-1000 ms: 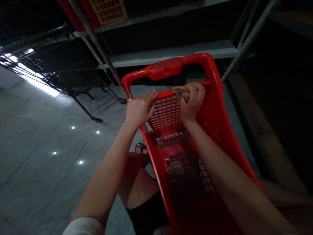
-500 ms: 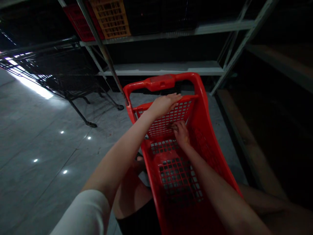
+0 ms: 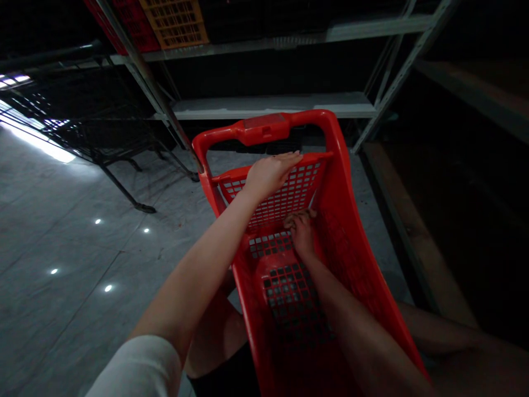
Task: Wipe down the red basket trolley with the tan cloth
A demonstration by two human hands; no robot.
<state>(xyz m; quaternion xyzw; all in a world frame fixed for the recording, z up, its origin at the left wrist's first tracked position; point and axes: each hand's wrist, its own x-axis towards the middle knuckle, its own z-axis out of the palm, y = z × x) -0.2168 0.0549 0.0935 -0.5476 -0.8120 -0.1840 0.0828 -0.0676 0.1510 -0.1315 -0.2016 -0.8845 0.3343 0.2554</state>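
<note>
A red plastic shopping cart (image 3: 343, 160) stands in front of me, its handle at the far end. My left hand (image 3: 270, 173) grips the top edge of the cart's gridded back flap (image 3: 308, 175), the fingers lying along that edge. Deep inside the basket, my right hand (image 3: 302, 234) presses a crumpled brownish cloth (image 3: 292, 219) against the lower part of the flap, by the right side wall. Part of the cloth is hidden under the fingers. The gridded basket floor (image 3: 285, 286) shows below my right wrist.
Behind the cart is a metal shelf rack (image 3: 273, 105) with a yellow crate (image 3: 176, 22) and a red crate (image 3: 134, 25) on its upper level. A dark wire cart (image 3: 82, 121) stands at the left on the grey tiled floor (image 3: 61, 309). A dark ledge (image 3: 405, 215) runs along the right.
My right hand has shifted slightly down with the cloth, and more of the cloth shows. My left hand stays on the flap's edge. The view has shifted a little.
</note>
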